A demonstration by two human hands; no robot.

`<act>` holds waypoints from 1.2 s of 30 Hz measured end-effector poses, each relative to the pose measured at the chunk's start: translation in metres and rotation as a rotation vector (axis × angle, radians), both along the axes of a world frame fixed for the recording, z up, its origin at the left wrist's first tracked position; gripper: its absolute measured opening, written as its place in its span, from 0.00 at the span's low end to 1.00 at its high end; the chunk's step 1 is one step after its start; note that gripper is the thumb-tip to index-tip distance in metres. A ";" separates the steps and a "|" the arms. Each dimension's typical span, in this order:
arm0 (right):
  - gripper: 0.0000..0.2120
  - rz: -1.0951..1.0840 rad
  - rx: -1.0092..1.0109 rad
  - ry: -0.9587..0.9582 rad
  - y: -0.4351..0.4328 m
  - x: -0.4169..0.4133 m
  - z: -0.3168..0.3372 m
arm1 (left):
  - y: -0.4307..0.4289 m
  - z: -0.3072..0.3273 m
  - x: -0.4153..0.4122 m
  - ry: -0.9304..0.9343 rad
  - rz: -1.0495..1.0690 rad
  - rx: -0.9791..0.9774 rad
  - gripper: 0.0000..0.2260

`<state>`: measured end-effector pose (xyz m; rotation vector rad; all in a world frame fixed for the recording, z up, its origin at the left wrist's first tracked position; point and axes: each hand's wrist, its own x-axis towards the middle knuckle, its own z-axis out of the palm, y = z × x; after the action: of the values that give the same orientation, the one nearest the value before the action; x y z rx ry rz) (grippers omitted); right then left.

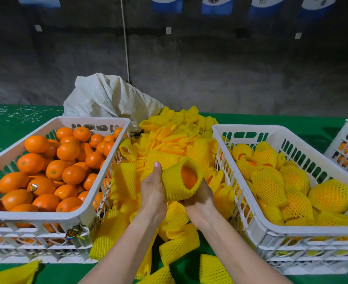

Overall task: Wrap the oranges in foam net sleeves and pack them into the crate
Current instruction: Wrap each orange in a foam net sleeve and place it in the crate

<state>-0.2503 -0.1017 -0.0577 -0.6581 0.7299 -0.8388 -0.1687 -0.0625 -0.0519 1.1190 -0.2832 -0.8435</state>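
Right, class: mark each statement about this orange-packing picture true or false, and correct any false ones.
1. The left hand and right hand hold one orange inside a foam sleeve. True.
2. The left crate holds wrapped fruit. False: it holds bare oranges.
3. Loose sleeves lie piled between the two crates. True.
4. The right crate is empty. False: it holds sleeved oranges.
5. The sack behind is black. False: it is whitish.

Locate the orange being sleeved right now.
Head view, centre: the orange sits in a foam sleeve gripped by the left hand and right hand, above the sleeve pile, between the bare-orange crate (left) and wrapped-orange crate (right).
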 end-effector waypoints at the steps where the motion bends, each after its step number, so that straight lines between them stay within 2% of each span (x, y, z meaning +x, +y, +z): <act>1: 0.15 0.005 0.010 -0.026 0.000 0.000 0.000 | -0.001 -0.001 0.001 -0.015 -0.003 -0.001 0.15; 3: 0.17 0.001 0.025 -0.054 -0.001 0.000 0.000 | -0.002 -0.003 0.003 -0.038 -0.043 -0.017 0.15; 6: 0.10 -0.011 0.018 -0.047 0.000 0.000 0.001 | -0.003 -0.007 0.005 -0.133 -0.095 -0.008 0.14; 10: 0.08 -0.059 -0.024 -0.010 -0.002 -0.001 -0.003 | -0.003 -0.006 0.008 -0.392 0.025 0.061 0.10; 11: 0.08 -0.065 -0.044 0.012 -0.003 -0.002 -0.003 | -0.002 -0.004 0.009 -0.400 0.031 0.084 0.09; 12: 0.08 -0.073 -0.074 0.035 -0.004 -0.003 -0.003 | -0.001 0.000 0.011 -0.346 -0.012 0.117 0.10; 15: 0.07 -0.057 -0.203 0.157 -0.007 -0.004 -0.005 | 0.007 0.011 0.015 0.094 -0.349 0.196 0.24; 17: 0.09 -0.056 -0.392 0.249 -0.010 -0.007 -0.007 | 0.010 0.014 0.016 0.188 -0.514 0.169 0.25; 20: 0.14 -0.079 -0.775 0.391 -0.014 -0.014 -0.009 | 0.010 0.015 0.013 0.215 -0.593 0.105 0.20; 22: 0.13 -0.088 -0.887 0.435 -0.019 -0.017 -0.009 | 0.009 0.013 0.013 0.234 -0.570 0.075 0.17; 25: 0.16 -0.066 -0.883 0.405 -0.025 -0.019 -0.004 | 0.006 0.010 0.011 0.260 -0.551 0.071 0.17; 29: 0.14 -0.019 -0.904 0.377 -0.028 -0.021 -0.002 | 0.006 0.016 0.007 0.238 -0.558 0.057 0.12; 32: 0.14 -0.012 -0.932 0.369 -0.030 -0.022 -0.004 | 0.005 0.016 0.007 0.237 -0.547 0.051 0.15; 36: 0.06 0.059 -0.934 0.445 -0.032 -0.026 -0.011 | 0.004 0.014 0.007 0.204 -0.508 0.081 0.20</act>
<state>-0.2768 -0.1339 -0.0684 -1.7332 0.6838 -0.9781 -0.1616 -0.0587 -0.0376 1.0394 -0.3721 -1.4203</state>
